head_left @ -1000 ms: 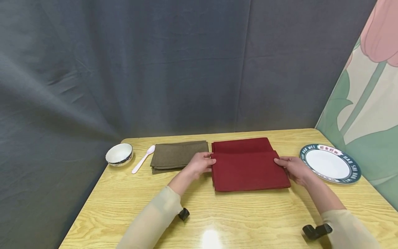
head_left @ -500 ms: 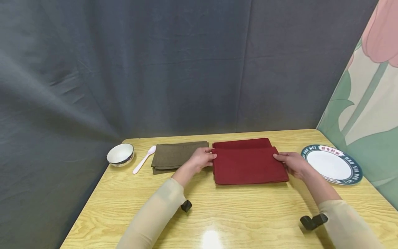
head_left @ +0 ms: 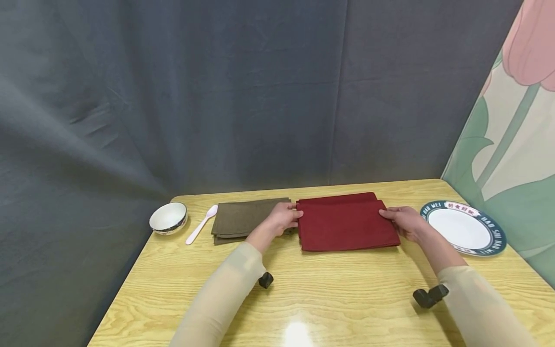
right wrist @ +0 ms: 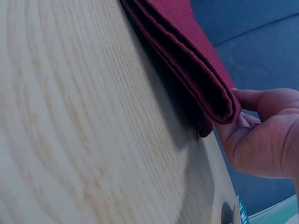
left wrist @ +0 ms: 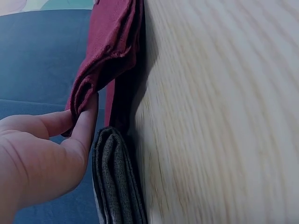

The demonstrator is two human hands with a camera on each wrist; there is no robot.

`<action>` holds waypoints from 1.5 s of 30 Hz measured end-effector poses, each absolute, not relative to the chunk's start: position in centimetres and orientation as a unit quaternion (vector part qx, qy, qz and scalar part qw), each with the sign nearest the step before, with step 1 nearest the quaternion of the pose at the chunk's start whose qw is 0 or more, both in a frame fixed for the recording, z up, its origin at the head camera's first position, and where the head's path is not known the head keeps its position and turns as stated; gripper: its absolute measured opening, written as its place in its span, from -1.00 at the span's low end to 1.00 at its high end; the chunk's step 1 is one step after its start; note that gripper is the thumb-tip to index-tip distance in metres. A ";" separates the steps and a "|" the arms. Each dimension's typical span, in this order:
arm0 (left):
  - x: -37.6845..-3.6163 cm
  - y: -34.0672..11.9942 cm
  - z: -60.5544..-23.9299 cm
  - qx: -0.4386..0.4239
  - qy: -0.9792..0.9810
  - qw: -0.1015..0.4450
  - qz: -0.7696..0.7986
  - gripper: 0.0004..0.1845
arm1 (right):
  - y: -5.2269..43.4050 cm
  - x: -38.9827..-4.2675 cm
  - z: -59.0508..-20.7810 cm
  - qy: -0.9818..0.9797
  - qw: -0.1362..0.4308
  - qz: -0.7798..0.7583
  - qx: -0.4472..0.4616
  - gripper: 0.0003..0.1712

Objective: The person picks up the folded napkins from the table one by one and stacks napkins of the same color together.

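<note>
A folded dark red cloth (head_left: 347, 225) is held between my two hands over the middle of the table, its upper fold lying a little nearer than a second red layer (head_left: 342, 197) behind. My left hand (head_left: 283, 218) pinches the far left corner, thumb on top and fingers beneath. In the left wrist view the pinched fold (left wrist: 86, 88) stands off the wood. My right hand (head_left: 406, 222) pinches the far right corner the same way; the right wrist view shows stacked layers (right wrist: 205, 88) between thumb and fingers. Just left of it, partly behind my left hand, lies a folded brown cloth (head_left: 243, 218).
A white bowl (head_left: 168, 217) with a patterned outside stands at the far left, beside a pale pink spoon (head_left: 202, 224). To the right is a white plate with a dark green lettered rim (head_left: 493, 236). A grey curtain (head_left: 260, 96) hangs behind the wooden table (head_left: 347, 294).
Both hands have moved the upper red fold away from me, so it covers more of the red layer behind. The bowl, spoon, brown cloth and plate have stayed put.
</note>
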State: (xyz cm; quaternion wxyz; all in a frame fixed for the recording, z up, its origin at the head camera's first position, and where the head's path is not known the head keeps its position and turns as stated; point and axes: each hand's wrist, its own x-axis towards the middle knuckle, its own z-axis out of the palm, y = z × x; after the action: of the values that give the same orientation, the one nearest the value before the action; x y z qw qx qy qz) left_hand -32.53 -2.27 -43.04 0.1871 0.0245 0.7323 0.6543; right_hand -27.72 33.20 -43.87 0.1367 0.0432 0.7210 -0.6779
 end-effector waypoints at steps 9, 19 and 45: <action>-33.5 -1.7 -43.2 0.021 0.735 0.187 0.652 -0.40 | 33.6 -28.5 -44.2 0.739 0.125 -0.660 0.057 -0.61; -33.8 -1.3 -43.7 0.004 0.733 0.192 0.653 -0.39 | 33.9 -29.1 -44.7 0.748 0.120 -0.648 0.079 -0.39; -33.3 -6.2 -41.4 0.069 0.709 0.187 0.676 -0.53 | 30.0 -28.3 -40.8 0.868 -0.083 -0.488 0.043 -0.47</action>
State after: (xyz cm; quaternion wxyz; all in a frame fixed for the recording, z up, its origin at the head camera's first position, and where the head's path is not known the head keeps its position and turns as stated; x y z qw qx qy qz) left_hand -33.28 -6.24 -41.44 0.1874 0.0689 0.7093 0.6760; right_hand -28.26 29.95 -40.77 -0.0835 0.0426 0.8676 -0.4884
